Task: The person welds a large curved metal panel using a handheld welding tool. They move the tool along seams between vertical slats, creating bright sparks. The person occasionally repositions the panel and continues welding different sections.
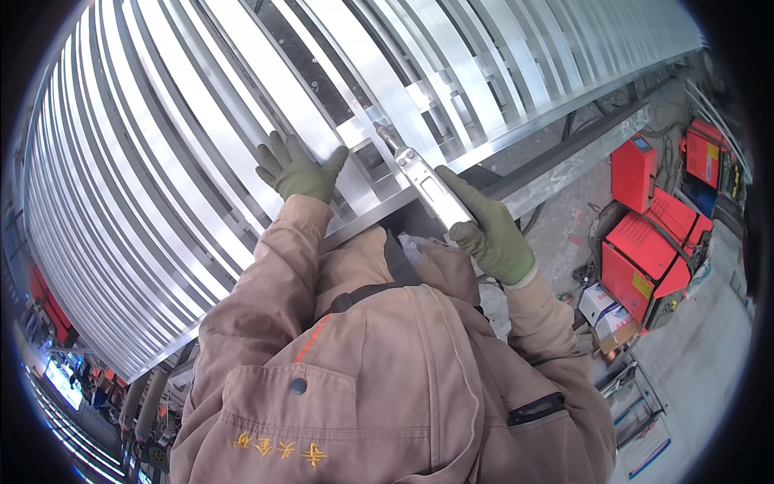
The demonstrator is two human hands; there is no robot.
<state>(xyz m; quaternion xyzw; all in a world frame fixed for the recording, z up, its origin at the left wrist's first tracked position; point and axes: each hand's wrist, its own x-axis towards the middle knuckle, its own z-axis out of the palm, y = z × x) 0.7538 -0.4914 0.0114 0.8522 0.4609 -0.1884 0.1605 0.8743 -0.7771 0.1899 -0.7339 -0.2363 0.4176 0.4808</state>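
My right hand (493,234), in a green glove, is wrapped round a silver handheld welding gun (429,184). The gun slants up and to the left, its narrow dark nozzle (385,133) over the gap between two slats, near a short crosspiece; whether the tip touches metal I cannot tell. My gloved left hand (305,171) rests with fingers spread on the bright metal slats (242,153), left of the nozzle. These long parallel slats form a wide frame, joined by a front edge rail (532,129) close to my body.
A dark support beam (556,165) runs beneath the frame's right part. On the floor to the right stand red machines (645,250) with cables, a smaller red unit (633,173) and a cardboard box (609,315). A metal rack (637,403) is at lower right.
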